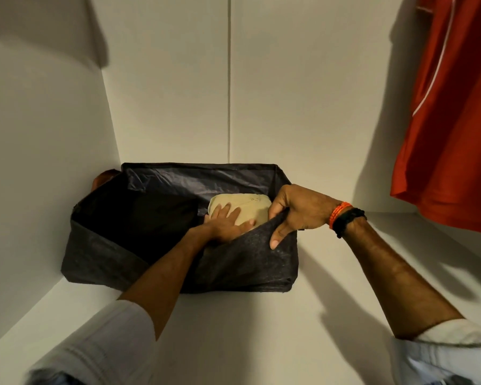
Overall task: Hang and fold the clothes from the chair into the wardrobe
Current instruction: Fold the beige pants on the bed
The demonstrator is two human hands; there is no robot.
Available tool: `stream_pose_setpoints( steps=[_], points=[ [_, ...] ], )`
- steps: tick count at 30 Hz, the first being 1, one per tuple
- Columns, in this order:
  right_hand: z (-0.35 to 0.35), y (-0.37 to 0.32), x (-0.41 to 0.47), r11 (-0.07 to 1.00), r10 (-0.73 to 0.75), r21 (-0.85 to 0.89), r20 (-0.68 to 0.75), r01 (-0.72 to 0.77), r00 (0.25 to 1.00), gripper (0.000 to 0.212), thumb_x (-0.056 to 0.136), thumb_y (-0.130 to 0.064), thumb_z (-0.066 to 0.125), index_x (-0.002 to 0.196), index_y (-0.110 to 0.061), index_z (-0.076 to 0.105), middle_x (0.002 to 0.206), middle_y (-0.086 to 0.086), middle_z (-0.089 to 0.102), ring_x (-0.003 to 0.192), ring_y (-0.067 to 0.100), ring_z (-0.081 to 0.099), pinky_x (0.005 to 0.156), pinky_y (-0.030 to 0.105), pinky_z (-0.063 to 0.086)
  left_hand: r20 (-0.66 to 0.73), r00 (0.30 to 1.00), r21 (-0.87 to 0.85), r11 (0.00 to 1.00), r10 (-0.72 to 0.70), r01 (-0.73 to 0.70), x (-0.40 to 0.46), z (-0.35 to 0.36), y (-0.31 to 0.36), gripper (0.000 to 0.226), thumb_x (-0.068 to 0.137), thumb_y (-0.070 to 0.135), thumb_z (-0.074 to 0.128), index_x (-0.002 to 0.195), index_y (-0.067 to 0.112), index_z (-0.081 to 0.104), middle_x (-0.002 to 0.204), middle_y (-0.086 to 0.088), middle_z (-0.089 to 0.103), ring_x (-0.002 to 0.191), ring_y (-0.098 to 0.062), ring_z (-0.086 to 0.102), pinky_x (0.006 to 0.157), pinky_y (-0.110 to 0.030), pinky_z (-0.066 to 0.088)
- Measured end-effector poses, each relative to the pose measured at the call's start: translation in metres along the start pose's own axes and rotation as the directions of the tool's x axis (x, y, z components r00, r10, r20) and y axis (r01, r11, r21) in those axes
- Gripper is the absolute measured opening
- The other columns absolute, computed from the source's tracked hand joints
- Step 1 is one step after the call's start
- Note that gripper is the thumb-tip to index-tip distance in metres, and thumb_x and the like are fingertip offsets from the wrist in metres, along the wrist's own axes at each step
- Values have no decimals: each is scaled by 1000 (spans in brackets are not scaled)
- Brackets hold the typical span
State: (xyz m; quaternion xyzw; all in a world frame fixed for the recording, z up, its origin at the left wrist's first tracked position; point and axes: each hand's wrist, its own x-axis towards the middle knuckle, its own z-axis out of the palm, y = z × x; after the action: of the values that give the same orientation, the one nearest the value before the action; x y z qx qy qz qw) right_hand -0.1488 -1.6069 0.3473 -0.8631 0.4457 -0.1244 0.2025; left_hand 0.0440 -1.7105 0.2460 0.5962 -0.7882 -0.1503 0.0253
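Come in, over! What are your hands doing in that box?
Left hand flat on folded beige garment. Right hand grips fabric bin front wall, pulling it open. Nothing blocking.

Running off the right edge: red garment (453,112), hanger unseen. Peeking from behind the dark fabric bin (100,257): brownish object (104,176), unidentifiable. Lying partly buried: beige folded cloth (250,207).

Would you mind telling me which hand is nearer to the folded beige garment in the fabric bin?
Left. The left hand rests flat on the beige garment inside the bin; the right hand grips the bin's front wall just beside it, fingers curled over the rim.
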Motion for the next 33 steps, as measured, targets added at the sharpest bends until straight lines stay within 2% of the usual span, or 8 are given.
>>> stream_pose_setpoints(
  steps=[4, 8, 11, 13, 16, 19, 26, 33],
  points=[
    [-1, 3, -1, 1000, 5, -29, -13, -5, 1000, 17, 66, -28, 89, 77, -29, 77, 79, -7, 75, 76, 5, 66, 81, 22, 53, 114, 993, 5, 1000, 11, -11, -10, -24, 1, 85, 91, 73, 33, 157, 28, 5, 165, -2, -7, 152, -27, -7, 122, -51, 0],
    [-3, 4, -2, 999, 19, -36, -11, -19, 1000, 17, 68, -27, 88, 80, -23, 77, 81, -5, 75, 76, 4, 67, 81, 23, 55, 141, 987, -57, 996, 80, -72, -45, -59, -9, 68, 92, 65, 46, 150, 31, 36, 160, 3, 27, 145, -22, 27, 121, -48, 18],
    [-4, 4, -2, 998, 23, -60, -23, -24, 999, 16, 68, -29, 88, 78, -28, 76, 80, -8, 75, 75, 4, 68, 77, 22, 55, 163, 974, -138, 981, 155, -133, -72, -75, -31, 44, 91, 59, 51, 116, 26, 66, 119, 7, 63, 115, -15, 57, 108, -42, 41],
    [-3, 5, -1, 997, 31, -73, -33, -33, 999, 16, 66, -32, 89, 75, -31, 75, 77, -10, 74, 73, 2, 67, 70, 17, 52, 182, 969, -173, 975, 168, -137, -87, -83, -47, 47, 84, 59, 57, 110, 21, 70, 100, 11, 67, 100, -14, 65, 97, -38, 49],
    [3, -4, 4, 992, 35, -122, -25, -37, 999, 27, 59, -39, 91, 79, -29, 77, 78, -13, 73, 76, 0, 66, 76, 18, 51, 147, 976, -193, 973, 159, -129, -108, -89, -72, 59, 69, 63, 62, 111, 22, 71, 85, 16, 68, 90, -11, 66, 88, -34, 51],
    [12, -24, 9, 989, 2, -148, -15, -4, 1000, 39, 52, -44, 93, 84, -26, 78, 79, -11, 73, 78, 2, 67, 80, 20, 53, 125, 979, -222, 967, 160, -129, -123, -91, -81, 48, 72, 64, 59, 99, 27, 72, 95, 12, 73, 93, -12, 70, 87, -34, 52],
    [34, -54, 9, 983, -22, -185, -15, 19, 1000, 28, 61, -42, 89, 81, -26, 79, 79, -13, 74, 78, 1, 66, 84, 25, 54, 208, 958, -189, 969, 198, -160, -165, -100, -89, 51, 70, 62, 62, 95, 19, 75, 91, 8, 76, 88, -10, 71, 84, -28, 52],
    [37, -67, -10, 969, 37, -240, -81, -55, 996, 15, 76, -29, 83, 85, -19, 77, 84, -7, 72, 83, 8, 65, 83, 26, 52, 136, 990, 148, 989, -27, 7, -212, -111, -107, 32, 69, 51, 82, 88, 27, 74, 91, 9, 70, 93, -10, 64, 92, -31, 52]
  ],
)
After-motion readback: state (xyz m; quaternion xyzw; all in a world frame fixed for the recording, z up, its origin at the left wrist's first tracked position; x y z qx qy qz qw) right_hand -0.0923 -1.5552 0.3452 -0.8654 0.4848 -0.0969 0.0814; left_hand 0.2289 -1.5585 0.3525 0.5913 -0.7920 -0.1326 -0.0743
